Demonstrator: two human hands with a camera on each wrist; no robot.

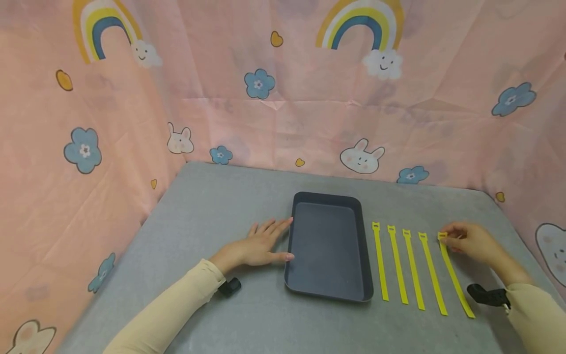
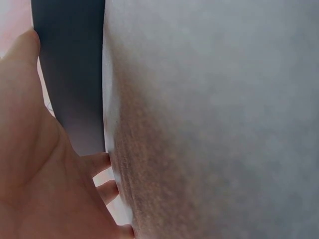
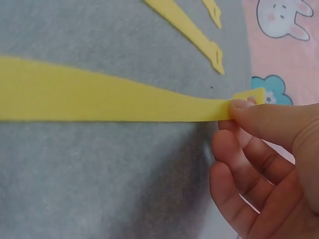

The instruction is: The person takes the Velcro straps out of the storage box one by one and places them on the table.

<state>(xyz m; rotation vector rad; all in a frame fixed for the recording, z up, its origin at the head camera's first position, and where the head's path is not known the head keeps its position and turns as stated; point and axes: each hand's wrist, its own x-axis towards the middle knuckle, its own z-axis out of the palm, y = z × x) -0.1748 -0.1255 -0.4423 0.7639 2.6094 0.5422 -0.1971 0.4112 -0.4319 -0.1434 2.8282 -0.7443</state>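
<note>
My right hand (image 1: 475, 242) pinches the slotted head of the rightmost yellow cable tie (image 1: 455, 275) between thumb and fingers. In the right wrist view that strap (image 3: 114, 97) bows upward toward the pinched end, its length running off to the left. Several more yellow cable ties (image 1: 413, 270) lie in a row to its left, slotted heads at the far end. My left hand (image 1: 256, 248) rests at the left side of a dark grey rectangular tray (image 1: 327, 246), fingers spread, thumb and fingertips at its rim. The left wrist view shows the tray's outer wall (image 2: 72, 74) beside the thumb.
A grey tabletop (image 1: 247, 314) lies under everything. Pink patterned cloth (image 1: 283, 118) stands as a wall behind the table and along both sides. Black wrist camera mounts (image 1: 486, 295) stick out at both cuffs.
</note>
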